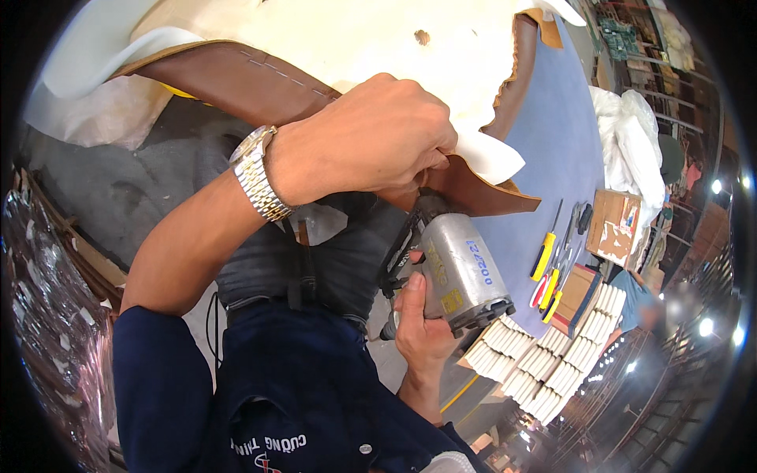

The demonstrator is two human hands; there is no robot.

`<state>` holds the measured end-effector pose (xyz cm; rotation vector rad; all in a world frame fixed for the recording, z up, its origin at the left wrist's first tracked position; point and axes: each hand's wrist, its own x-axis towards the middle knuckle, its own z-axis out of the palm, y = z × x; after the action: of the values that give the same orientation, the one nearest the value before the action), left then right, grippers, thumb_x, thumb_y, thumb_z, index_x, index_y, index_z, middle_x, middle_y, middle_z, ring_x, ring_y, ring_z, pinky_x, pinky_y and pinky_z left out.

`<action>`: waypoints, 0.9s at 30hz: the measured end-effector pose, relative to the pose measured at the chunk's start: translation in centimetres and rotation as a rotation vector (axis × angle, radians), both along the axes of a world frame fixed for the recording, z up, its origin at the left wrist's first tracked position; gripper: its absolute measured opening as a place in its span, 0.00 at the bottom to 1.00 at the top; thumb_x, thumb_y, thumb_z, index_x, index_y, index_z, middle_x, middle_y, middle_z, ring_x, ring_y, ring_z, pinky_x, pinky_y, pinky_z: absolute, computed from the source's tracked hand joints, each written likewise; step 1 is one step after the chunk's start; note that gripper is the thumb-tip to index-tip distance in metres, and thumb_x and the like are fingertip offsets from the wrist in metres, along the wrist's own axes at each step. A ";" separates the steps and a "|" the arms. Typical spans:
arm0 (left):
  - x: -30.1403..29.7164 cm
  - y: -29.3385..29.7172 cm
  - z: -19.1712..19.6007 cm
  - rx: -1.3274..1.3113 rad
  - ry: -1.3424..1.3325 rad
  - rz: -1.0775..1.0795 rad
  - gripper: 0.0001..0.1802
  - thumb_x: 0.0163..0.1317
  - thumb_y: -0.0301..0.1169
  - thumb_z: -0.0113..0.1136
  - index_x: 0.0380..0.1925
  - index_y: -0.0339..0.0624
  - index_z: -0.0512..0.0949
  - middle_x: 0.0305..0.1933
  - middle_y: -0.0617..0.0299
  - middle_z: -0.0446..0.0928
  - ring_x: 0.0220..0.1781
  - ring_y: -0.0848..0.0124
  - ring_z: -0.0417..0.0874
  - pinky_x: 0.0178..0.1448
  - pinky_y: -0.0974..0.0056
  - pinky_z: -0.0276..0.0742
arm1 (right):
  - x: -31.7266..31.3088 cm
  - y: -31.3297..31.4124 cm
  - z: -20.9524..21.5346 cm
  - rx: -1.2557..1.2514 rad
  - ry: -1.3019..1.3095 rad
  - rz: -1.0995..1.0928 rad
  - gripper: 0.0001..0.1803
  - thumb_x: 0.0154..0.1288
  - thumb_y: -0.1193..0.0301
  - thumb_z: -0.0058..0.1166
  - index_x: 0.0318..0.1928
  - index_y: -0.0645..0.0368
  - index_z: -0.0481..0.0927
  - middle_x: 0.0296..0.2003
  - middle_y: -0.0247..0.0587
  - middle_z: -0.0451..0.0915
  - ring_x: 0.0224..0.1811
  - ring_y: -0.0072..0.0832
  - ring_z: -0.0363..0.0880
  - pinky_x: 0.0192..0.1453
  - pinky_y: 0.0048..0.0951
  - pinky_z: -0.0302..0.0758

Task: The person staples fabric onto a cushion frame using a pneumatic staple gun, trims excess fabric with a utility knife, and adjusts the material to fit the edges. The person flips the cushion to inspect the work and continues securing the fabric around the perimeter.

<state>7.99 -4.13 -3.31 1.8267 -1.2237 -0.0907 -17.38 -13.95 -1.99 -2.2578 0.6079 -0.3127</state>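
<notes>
Far to the left, crinkled clear plastic sheeting [39, 315] fills the rim of the view, with a white foam edge [95, 55] curling above it. A strip of brown leather [236, 79] with a line of pale stitching runs from there toward the middle, wrapped over a pale cream panel [371, 39] of the upholstered piece. The left hand [371, 134], a metal watch [256, 173] on its wrist, reaches across from the lower left and is clenched on the leather's loose edge, pinching it down where a brown flap [489, 193] folds under white foam; the fingertips are tucked out of sight beneath the flap. Just below it the right hand [418, 315] grips the handle of a grey pneumatic staple gun [457, 272], fingers wrapped round it (whether one rests on the trigger cannot be told), and the tool's nose points up into the fold, touching or almost touching the leather right beside the left hand. The person's dark blue shirt [276, 386] takes up the lower middle. To the right lies a blue tabletop [552, 142] carrying yellow-handled hand tools [544, 256], a small cardboard box [613, 225] and rows of white staple strips [552, 363]. Bundled white plastic [631, 134] sits at the table's far edge, with shelving blurred behind
</notes>
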 end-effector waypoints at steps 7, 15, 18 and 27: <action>-0.1 0.4 -0.3 -0.033 0.036 -0.052 0.05 0.59 0.30 0.70 0.33 0.43 0.88 0.38 0.59 0.83 0.44 0.56 0.85 0.49 0.55 0.80 | -1.7 -2.6 0.5 0.023 0.035 0.055 0.28 0.70 0.84 0.58 0.69 0.68 0.70 0.46 0.46 0.86 0.26 0.21 0.78 0.30 0.24 0.77; -5.7 2.9 -0.3 -0.190 -0.084 0.125 0.07 0.48 0.26 0.77 0.28 0.43 0.88 0.51 0.61 0.83 0.53 0.59 0.81 0.58 0.55 0.77 | -6.4 -14.5 6.0 -0.365 0.104 -0.146 0.27 0.67 0.75 0.67 0.65 0.66 0.76 0.44 0.45 0.84 0.32 0.27 0.82 0.35 0.30 0.79; -8.3 2.4 -1.0 -0.222 -0.108 0.293 0.09 0.45 0.25 0.80 0.26 0.42 0.87 0.51 0.58 0.83 0.53 0.58 0.81 0.56 0.55 0.76 | -1.5 -18.2 6.0 -0.816 0.169 -0.035 0.31 0.60 0.75 0.71 0.63 0.66 0.77 0.57 0.55 0.80 0.62 0.53 0.79 0.67 0.46 0.74; -9.6 0.9 -1.4 -0.145 -0.171 0.390 0.15 0.45 0.26 0.80 0.36 0.48 0.87 0.58 0.57 0.82 0.55 0.58 0.82 0.57 0.53 0.72 | -0.4 -26.8 2.2 -0.623 0.109 0.011 0.22 0.75 0.68 0.61 0.64 0.63 0.81 0.63 0.53 0.81 0.67 0.48 0.78 0.74 0.42 0.70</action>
<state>-1.60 -3.25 -4.75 1.9383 -0.9385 0.3694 -17.77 -40.73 0.26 -2.8893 0.6117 -0.4182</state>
